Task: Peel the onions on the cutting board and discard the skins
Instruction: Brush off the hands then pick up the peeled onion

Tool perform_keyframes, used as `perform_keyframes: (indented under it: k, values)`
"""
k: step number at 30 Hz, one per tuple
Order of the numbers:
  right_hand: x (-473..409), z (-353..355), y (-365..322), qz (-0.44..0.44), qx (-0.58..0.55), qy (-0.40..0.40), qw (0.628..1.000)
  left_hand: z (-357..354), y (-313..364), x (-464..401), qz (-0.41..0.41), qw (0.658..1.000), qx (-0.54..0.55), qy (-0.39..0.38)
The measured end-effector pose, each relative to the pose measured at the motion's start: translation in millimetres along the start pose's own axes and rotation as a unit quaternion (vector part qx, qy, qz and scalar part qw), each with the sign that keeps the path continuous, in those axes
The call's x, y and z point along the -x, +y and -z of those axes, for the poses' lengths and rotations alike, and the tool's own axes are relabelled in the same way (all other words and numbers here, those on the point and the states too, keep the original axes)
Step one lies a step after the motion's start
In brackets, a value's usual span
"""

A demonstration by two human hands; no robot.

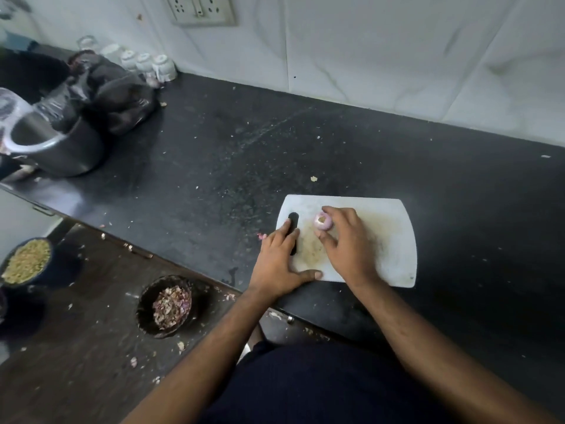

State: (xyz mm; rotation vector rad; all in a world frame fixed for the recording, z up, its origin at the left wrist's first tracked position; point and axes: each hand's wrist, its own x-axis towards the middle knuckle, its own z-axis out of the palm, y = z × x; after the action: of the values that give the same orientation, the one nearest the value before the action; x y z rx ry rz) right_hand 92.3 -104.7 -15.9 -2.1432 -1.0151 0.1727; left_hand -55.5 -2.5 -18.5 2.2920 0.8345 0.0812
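Note:
A white cutting board (388, 240) lies on the black counter near its front edge. On it sits one small pale purple onion (322, 221), cut end up. My right hand (345, 243) cups the onion, fingertips touching it above and below. My left hand (282, 258) lies flat on the board's left end, fingers spread across the dark handle slot (293, 218), thumb along the board's near edge. A dark bin (168, 306) on the floor at lower left holds onion skins.
Steel pot (58, 148) and a black plastic bag (113, 96) stand at the counter's left. White cups (153, 67) line the back wall. A bowl of yellowish bits (26, 261) sits on the floor at left. Skin scraps litter the floor and counter.

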Motion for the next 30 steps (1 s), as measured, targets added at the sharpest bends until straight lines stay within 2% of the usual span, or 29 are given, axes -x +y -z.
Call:
perform_keyframes:
  k: [3, 10, 13, 15, 17, 21, 24, 26, 30]
  values:
    - [-12.1, -8.0, 10.3, 0.033, 0.059, -0.037, 0.997, 3.9, -3.0, -5.5, -0.024, 0.998, -0.055, -0.022]
    - [-18.4, 13.8, 34.7, -0.001, 0.082, 0.012, 0.997, 11.9, -7.8, -27.3, -0.076, 0.991, -0.105, -0.033]
    - [-9.1, 17.6, 41.4, 0.03, 0.075, -0.01, 0.997, 9.0, -4.5, -32.4, -0.113, 0.992, -0.055, -0.006]
    - [-3.4, 14.5, 43.9, 0.05, 0.07, -0.026, 0.996, 7.1, -5.5, -39.0, -0.17, 0.985, -0.036, -0.008]
    - [1.9, 9.6, 44.5, 0.058, 0.092, -0.028, 0.994, 8.6, -5.8, -44.4, -0.217, 0.975, -0.013, -0.047]
    - [6.7, 5.4, 44.2, 0.056, 0.132, -0.019, 0.989, 17.2, -1.0, -49.5, -0.243, 0.965, 0.001, -0.097]
    - [8.5, 5.5, 41.8, 0.049, 0.126, -0.012, 0.991, 21.2, 0.5, -54.1, -0.264, 0.961, -0.036, -0.079]
    - [8.0, 6.1, 39.4, 0.044, 0.12, -0.012, 0.992, 24.0, 0.9, -58.1, -0.28, 0.952, -0.117, -0.044]
    - [6.2, 5.3, 35.1, 0.027, 0.122, -0.004, 0.992, 28.3, 3.5, -61.5, -0.247, 0.951, -0.189, 0.007]
